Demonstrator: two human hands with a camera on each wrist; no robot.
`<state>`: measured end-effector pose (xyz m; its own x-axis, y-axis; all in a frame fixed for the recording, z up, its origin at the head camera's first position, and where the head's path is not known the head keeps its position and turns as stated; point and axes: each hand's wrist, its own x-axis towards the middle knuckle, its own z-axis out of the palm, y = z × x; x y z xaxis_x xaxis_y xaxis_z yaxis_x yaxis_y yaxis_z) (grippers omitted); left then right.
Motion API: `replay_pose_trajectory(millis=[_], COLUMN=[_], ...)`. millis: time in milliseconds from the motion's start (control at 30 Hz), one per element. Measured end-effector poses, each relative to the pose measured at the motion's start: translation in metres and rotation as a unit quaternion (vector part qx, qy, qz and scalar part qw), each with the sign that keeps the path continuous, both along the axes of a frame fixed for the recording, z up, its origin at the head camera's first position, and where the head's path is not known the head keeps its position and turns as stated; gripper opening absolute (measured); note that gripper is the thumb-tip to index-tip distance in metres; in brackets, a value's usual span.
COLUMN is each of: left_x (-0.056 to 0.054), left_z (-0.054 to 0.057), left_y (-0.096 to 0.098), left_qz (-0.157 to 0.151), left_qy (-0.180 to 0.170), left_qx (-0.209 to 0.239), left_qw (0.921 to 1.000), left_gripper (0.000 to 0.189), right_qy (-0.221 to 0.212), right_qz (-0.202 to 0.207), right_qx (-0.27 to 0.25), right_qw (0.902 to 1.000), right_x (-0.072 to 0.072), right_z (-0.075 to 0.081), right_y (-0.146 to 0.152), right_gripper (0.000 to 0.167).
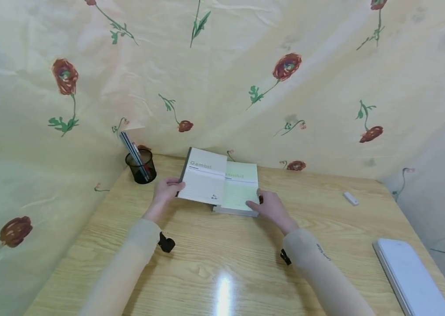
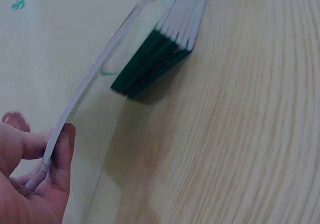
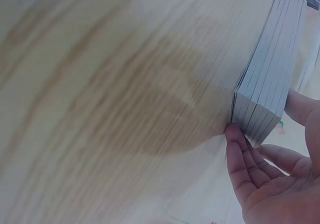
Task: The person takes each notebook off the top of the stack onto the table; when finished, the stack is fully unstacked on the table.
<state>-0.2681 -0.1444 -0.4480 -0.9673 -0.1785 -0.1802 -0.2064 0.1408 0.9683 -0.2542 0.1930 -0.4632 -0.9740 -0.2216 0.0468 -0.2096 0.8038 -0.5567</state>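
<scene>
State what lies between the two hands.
In the head view: the white notebook that the left hand pinches, and the notebook stack that the right hand holds, its pale green top partly hidden by the former.

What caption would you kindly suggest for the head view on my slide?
The left hand holds a white notebook partly hiding the notebook stack that the right hand grips.
</scene>
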Motion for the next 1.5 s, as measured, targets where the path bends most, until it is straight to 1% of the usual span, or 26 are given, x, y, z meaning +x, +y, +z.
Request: replay_pose_trajectory(millis=[100, 200, 267, 367, 500, 667, 867, 1000, 1233, 1433, 1500], left_x=[-0.002, -0.003, -0.004, -0.006, -0.006, -0.003, -0.002, -0.003, -0.004, -0.002, -0.001], left_z=[0.002, 0.002, 0.002, -0.001, -0.008, -0.018, -0.023, -0.025, -0.031, -0.032, -0.032], left_y=[-0.019, -0.034, -0.04, -0.045, -0.047, -0.047, -0.045, -0.043, -0.044, -0.043, -0.042], left_qz=[0.015, 0.028, 0.032, 0.031, 0.029, 0.024, 0.024, 0.018, -0.005, -0.02, -0.026], left_qy=[-0.003, -0.004, -0.009, -0.015, -0.012, -0.006, -0.003, 0.005, 0.009, 0.016, 0.015], left_qx=[0.011, 0.019, 0.017, 0.01, -0.015, -0.06, -0.083, -0.119, -0.162, -0.208, -0.228], left_qw=[0.9998, 0.9994, 0.9993, 0.9993, 0.9994, 0.9979, 0.9963, 0.9927, 0.9867, 0.9779, 0.9731], left_gripper=[0.04, 0.041, 0.041, 0.041, 0.038, 0.033, 0.033, 0.033, 0.033, 0.037, 0.037], right_qy=[-0.012, -0.022, -0.025, -0.028, -0.031, -0.038, -0.041, -0.041, -0.043, -0.051, -0.049], right_qz=[-0.004, -0.009, -0.012, -0.016, -0.015, -0.018, -0.023, -0.028, -0.026, -0.027, -0.027], right_qx=[0.002, 0.01, 0.013, 0.013, 0.014, 0.009, 0.013, 0.015, 0.013, 0.012, 0.015], right_qw=[0.9999, 0.9997, 0.9995, 0.9994, 0.9993, 0.9991, 0.9988, 0.9987, 0.9986, 0.9983, 0.9983], right_x=[-0.001, -0.003, -0.004, -0.004, -0.005, -0.002, -0.001, -0.001, 0.001, 0.001, 0.0], right_z=[0.002, 0.003, 0.003, 0.004, 0.005, 0.007, 0.006, 0.005, 0.007, 0.007, 0.007], right_y=[-0.002, -0.003, -0.003, -0.003, -0.003, -0.005, -0.006, -0.007, -0.008, -0.007, -0.007], right_gripper=[0.034, 0.034, 0.035, 0.035, 0.034, 0.035, 0.034, 0.033, 0.033, 0.033, 0.033])
